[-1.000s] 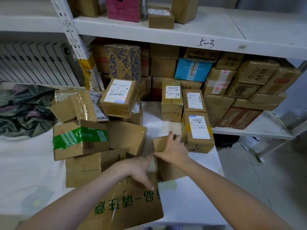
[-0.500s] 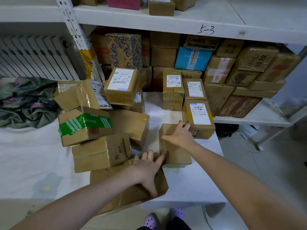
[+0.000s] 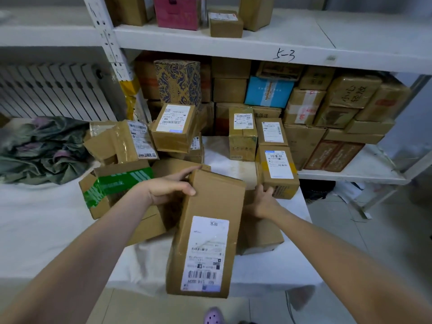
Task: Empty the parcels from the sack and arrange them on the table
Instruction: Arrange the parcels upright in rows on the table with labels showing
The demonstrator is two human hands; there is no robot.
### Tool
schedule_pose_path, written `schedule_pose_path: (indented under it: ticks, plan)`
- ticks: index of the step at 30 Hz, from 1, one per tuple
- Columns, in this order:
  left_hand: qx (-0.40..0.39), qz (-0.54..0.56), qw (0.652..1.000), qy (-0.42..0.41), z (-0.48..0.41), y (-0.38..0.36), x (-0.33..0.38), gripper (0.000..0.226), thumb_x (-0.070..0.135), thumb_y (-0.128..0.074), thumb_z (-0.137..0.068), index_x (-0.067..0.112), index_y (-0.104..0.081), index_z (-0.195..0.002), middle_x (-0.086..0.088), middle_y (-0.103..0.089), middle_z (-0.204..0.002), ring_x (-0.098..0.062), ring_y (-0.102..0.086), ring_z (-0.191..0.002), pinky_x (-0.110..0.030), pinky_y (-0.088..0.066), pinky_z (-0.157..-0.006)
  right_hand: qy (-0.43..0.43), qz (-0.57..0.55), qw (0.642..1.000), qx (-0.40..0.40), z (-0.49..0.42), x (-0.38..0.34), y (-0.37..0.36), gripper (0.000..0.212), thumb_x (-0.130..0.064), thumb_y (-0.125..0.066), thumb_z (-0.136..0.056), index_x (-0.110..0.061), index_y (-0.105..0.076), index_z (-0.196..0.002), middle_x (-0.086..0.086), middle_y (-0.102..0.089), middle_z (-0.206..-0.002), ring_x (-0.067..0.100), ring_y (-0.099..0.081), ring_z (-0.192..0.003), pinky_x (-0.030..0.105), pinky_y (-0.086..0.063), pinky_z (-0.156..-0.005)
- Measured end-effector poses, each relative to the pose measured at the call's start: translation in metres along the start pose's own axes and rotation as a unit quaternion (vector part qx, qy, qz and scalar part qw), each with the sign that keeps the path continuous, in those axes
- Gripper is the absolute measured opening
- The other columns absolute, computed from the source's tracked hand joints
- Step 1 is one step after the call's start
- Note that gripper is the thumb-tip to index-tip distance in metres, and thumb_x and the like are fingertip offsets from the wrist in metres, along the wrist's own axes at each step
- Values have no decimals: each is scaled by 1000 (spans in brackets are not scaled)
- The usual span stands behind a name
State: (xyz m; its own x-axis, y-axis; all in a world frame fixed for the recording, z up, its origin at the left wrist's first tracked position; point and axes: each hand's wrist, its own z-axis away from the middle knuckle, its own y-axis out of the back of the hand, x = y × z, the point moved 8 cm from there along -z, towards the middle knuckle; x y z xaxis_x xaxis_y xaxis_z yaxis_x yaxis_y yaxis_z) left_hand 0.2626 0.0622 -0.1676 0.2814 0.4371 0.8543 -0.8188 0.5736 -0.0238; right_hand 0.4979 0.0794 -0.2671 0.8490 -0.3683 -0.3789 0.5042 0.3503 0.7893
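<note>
Now the left hand has tipped the long labelled parcel up off the surface, fingers curled round its far end, above the near edge. The right hand has slid beside the yellow-taped parcel, grip unclear; placing looks next.

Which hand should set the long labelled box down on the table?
Left. The left hand grips the long box at its top end; the right hand is behind it, by the yellow-taped box.
</note>
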Motion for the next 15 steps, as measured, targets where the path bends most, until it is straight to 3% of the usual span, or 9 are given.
schedule_pose_path:
  ticks: [3,7,9,11,13,15]
  plan:
    - [68,109,991,-28,2,14,-10,118,30,-94,-14,31,-50,-124,-7,-58,-121,-23,-52,-115,-35,-43,-94,18,10,1000,-6,4,-2,-6,105,-53,-79,-67,-18,-20,-146,14,-21,-142,34,-47,-124,39,-47,-94]
    - [138,181,972,-61,6,17,-9,89,21,-76,-36,30,-55,-122,-8,-60,-120,-24,-50,-116,-41,-40,-99,43,24,999,-20,3,-2,-7,101,-54,-78,-68,-18,-22,-145,14,-22,-143,34,-46,-125,41,-47,-95]
    - [162,203,963,-71,5,14,-7,97,22,-74,-37,29,-50,-130,-10,-58,-124,-24,-53,-111,-40,-45,-93,48,25,998,-26,1,0,-5,98,-54,-78,-67,-19,-25,-142,14,-23,-142,34,-46,-123,42,-49,-95]
    - [178,213,956,-94,8,10,0,94,25,-72,-37,29,-50,-128,-5,-64,-110,-20,-59,-96,-34,-47,-77,43,31,998,-28,2,4,-4,95,-53,-76,-69,-17,-26,-140,15,-23,-140,35,-48,-121,44,-48,-95]
    - [193,222,948,-118,13,12,10,81,28,-69,-38,29,-54,-118,1,-69,-95,-16,-62,-85,-33,-47,-70,76,50,996,-28,6,3,-5,77,-44,-68,-79,-11,-27,-136,19,-26,-137,39,-51,-115,46,-47,-92]
    - [204,238,939,-141,21,20,16,73,29,-68,-41,27,-55,-113,0,-68,-93,-18,-63,-85,-35,-50,-73,131,84,988,-18,14,-5,-9,53,-29,-51,-92,-3,-29,-131,25,-34,-132,40,-52,-110,49,-48,-89]
